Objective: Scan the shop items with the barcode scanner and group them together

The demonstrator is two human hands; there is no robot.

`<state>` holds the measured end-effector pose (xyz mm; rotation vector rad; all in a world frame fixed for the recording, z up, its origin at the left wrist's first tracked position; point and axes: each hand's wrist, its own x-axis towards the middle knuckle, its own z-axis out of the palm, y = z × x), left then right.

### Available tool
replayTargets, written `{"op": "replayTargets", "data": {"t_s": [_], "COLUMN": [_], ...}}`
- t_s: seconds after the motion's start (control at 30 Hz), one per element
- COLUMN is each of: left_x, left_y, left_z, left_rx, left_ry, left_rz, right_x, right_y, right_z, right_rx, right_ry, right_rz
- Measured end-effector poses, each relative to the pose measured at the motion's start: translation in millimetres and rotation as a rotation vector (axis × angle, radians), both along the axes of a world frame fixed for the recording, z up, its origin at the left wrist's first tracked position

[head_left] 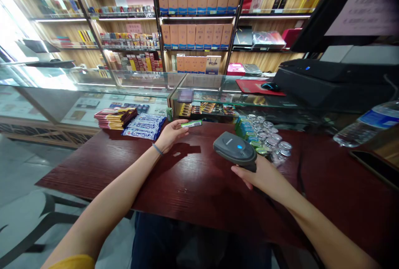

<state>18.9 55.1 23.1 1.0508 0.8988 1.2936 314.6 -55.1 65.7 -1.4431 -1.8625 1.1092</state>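
My left hand [171, 136] is closed on a slim green pack [192, 124], raised a little above the dark red table [190, 177]. A pale printed patch shows on the pack's near side. My right hand [254, 173] wraps round the handle of a dark grey barcode scanner [235, 149], a blue light glowing on its top. The scanner's head points left, towards the pack. Behind the scanner stand rows of green packs [243, 129] and clear, silver-lidded jars [269, 138]. Left of my left hand lie blue-and-white packets [145, 127] and a stack of red-and-yellow packets [115, 118].
A glass display counter [131, 84] borders the table's far side. To the right are a water bottle [364, 125], a phone [375, 165], a black machine [336, 82] and a screen [343, 15]. A grey chair [28, 215] stands at lower left.
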Motion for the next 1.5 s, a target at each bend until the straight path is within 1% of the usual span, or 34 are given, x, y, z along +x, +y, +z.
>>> {"op": "replayTargets", "data": {"t_s": [0.17, 0.33, 0.47, 0.57, 0.67, 0.77, 0.9, 1.0, 1.1, 1.3, 1.5], "left_x": [-1.0, 0.6, 0.9, -2.5, -12.0, -27.9, -55.3, -73.6, -83.5, -80.0, -72.2], "left_y": [1.2, -0.1, 0.3, 3.6, 8.9, 15.0, 24.0, 32.1, 41.5, 59.0, 69.6], "left_z": [-1.6, -0.7, -2.6, -5.7, -3.4, 10.0, 36.4, 45.5, 38.0, 7.2, -4.9], "left_rx": [0.002, 0.029, 0.031, 0.085, 0.227, 0.332, 0.365, 0.356, 0.318, 0.312, 0.257], "left_ry": [-0.003, 0.047, 0.065, 0.178, 0.436, 0.657, 0.824, 0.936, 0.970, 1.143, 1.236], "left_rz": [-0.009, 0.027, 0.027, 0.048, 0.171, 0.356, 0.578, 0.642, 0.623, 0.659, 0.642], "right_x": [0.6, 2.6, 3.9, 3.1, 2.3, 3.4, 5.9, 6.3, 5.6, 5.8, 5.8], "right_y": [-0.9, -1.0, -0.4, -0.5, -0.5, 0.8, 3.6, 4.2, 3.7, 3.2, 2.4], "right_z": [-0.6, -4.3, -0.4, 4.5, 5.9, 4.4, 3.4, 4.1, 4.5, 3.3, 4.0], "right_rx": [-0.015, 0.005, 0.013, 0.015, 0.005, 0.006, 0.016, 0.018, 0.007, -0.001, -0.013], "right_ry": [0.029, 0.017, 0.005, 0.013, 0.043, 0.069, 0.080, 0.079, 0.082, 0.094, 0.094], "right_rz": [0.004, -0.012, 0.001, 0.040, 0.032, 0.023, 0.046, 0.037, 0.021, 0.010, -0.006]}}
